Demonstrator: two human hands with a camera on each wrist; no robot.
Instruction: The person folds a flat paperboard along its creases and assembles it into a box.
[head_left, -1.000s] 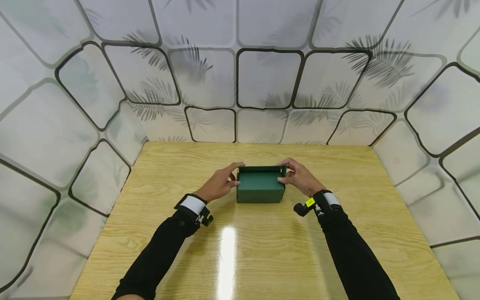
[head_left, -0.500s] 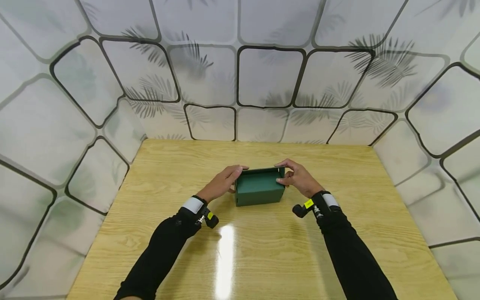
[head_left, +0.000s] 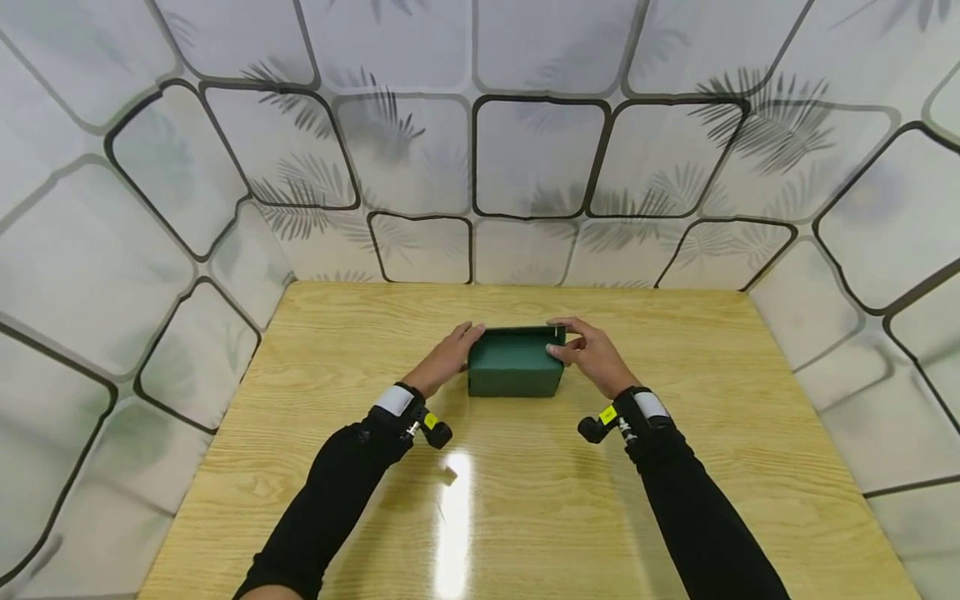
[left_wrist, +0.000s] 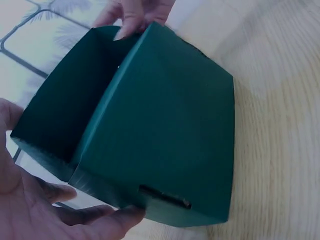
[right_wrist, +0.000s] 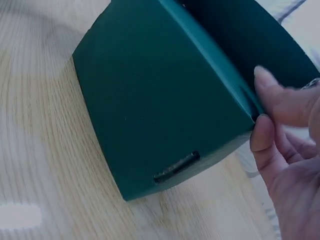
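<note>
A dark green cardboard box [head_left: 514, 382] stands on the table between both hands, its top side open toward the back. At its left end my left hand [head_left: 447, 358] holds it. The left wrist view shows the fingertips [left_wrist: 131, 214] against the outer end wall, below the upper edge and near a narrow slot [left_wrist: 165, 196]. At the opposite end my right hand [head_left: 594, 357] pinches the upper corner. In the right wrist view the thumb [right_wrist: 282, 102] reaches inside the rim, with another finger outside. The inside of the box is mostly in shadow.
The light wood table [head_left: 360, 533] carries a bright glare streak in front of the box. Behind and at both sides hangs pale cloth [head_left: 540, 158] with dark outlines and leaf prints. Small wrist cameras [head_left: 437, 430] sit on both wrists.
The left hand has shifted its hold along the box's left end, its thumb moving from the front to the upper edge. The box tilted briefly and now sits level, slightly farther back.
</note>
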